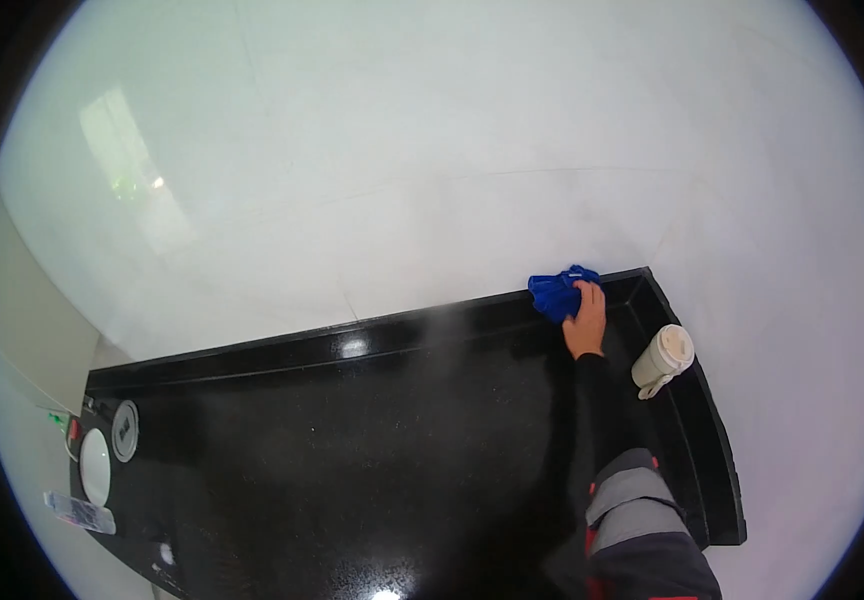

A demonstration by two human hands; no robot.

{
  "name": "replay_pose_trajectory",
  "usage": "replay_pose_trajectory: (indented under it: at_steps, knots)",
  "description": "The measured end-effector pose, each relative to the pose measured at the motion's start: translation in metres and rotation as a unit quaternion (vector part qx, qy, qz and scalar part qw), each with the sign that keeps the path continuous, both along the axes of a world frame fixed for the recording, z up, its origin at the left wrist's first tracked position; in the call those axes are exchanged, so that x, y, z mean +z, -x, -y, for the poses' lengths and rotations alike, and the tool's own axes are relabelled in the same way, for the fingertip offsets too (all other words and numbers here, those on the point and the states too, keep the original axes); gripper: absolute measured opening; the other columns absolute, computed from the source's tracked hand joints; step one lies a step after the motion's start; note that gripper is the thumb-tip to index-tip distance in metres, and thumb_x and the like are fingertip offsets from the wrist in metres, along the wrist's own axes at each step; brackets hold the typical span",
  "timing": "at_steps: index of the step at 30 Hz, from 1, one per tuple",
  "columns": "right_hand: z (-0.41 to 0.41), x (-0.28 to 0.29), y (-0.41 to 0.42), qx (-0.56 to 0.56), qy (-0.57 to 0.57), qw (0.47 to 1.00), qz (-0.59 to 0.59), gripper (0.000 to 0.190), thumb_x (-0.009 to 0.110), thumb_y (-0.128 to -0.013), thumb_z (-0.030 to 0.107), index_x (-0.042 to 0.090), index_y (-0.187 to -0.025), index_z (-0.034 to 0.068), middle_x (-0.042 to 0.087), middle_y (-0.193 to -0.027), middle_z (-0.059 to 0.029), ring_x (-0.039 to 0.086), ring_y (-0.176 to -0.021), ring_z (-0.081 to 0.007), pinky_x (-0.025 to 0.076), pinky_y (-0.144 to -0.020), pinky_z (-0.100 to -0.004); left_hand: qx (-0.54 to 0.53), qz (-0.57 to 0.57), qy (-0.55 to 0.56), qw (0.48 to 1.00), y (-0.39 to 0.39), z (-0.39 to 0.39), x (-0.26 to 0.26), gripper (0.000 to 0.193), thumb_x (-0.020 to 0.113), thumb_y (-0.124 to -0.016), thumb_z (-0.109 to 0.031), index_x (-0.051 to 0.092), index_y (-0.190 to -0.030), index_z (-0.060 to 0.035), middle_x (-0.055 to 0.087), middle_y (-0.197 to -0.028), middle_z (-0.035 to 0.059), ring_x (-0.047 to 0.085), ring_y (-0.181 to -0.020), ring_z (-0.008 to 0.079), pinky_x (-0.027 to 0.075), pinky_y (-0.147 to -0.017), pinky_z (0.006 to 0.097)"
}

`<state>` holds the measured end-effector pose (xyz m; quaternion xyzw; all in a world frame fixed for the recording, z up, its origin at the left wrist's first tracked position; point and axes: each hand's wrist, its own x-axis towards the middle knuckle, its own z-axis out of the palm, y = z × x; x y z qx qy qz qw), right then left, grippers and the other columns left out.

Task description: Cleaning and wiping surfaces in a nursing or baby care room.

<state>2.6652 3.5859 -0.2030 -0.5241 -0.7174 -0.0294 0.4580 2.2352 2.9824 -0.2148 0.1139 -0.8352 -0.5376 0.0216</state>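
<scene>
My right hand (587, 322) presses a crumpled blue cloth (556, 294) against the raised back edge of a black stone countertop (372, 442). The cloth lies over the top of that edge, near the right corner, and partly touches the white wall (432, 247) behind. My fingers reach over the cloth's right side, with the thumb towards its lower part. To the right of my hand stands a cream tumbler (657, 361) with a lid and a strap, close to the right-hand raised edge. My left hand is out of view.
At the countertop's left end are a white bowl (94, 467), a round grey lid-like object (125, 430) and a clear plastic container (79, 512). Above them a pale cabinet (38, 315) juts from the left. The raised edge (717, 450) continues along the right side.
</scene>
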Motion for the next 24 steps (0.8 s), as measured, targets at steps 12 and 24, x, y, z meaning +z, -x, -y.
replay_pose_trajectory:
  at_steps: [12, 24]
  knots:
    - [0.112, 0.099, -0.119, -0.007, 0.07, 0.954, -0.29, 0.054, 0.063, -0.071, -0.001, 0.05, -0.123, -0.001, 0.052, -0.124, -0.0166, 0.048, -0.117, -0.0271, 0.035, -0.1, -0.0342, -0.091, 0.121, -0.205, 0.967, -0.012, 0.045, -0.072, 0.08, 0.043, -0.085, -0.062, 0.027, -0.14, -0.0071, 0.03, -0.142, 0.0178, 0.03, -0.129, 0.0332, 0.027, -0.103, 0.0468]
    - [0.38, 0.046, -0.251, -0.179, 0.177, 0.938, 0.238, 0.069, 0.054, -0.067, -0.006, 0.04, -0.133, 0.009, 0.047, -0.125, -0.022, 0.044, -0.117, -0.039, 0.035, -0.099, -0.045, -0.169, 0.178, -0.299, 0.922, -0.094, 0.076, -0.082, 0.087, 0.036, -0.084, -0.069, 0.021, -0.144, -0.0069, 0.021, -0.149, 0.0094, 0.022, -0.135, 0.0278, 0.018, -0.11, 0.0412]
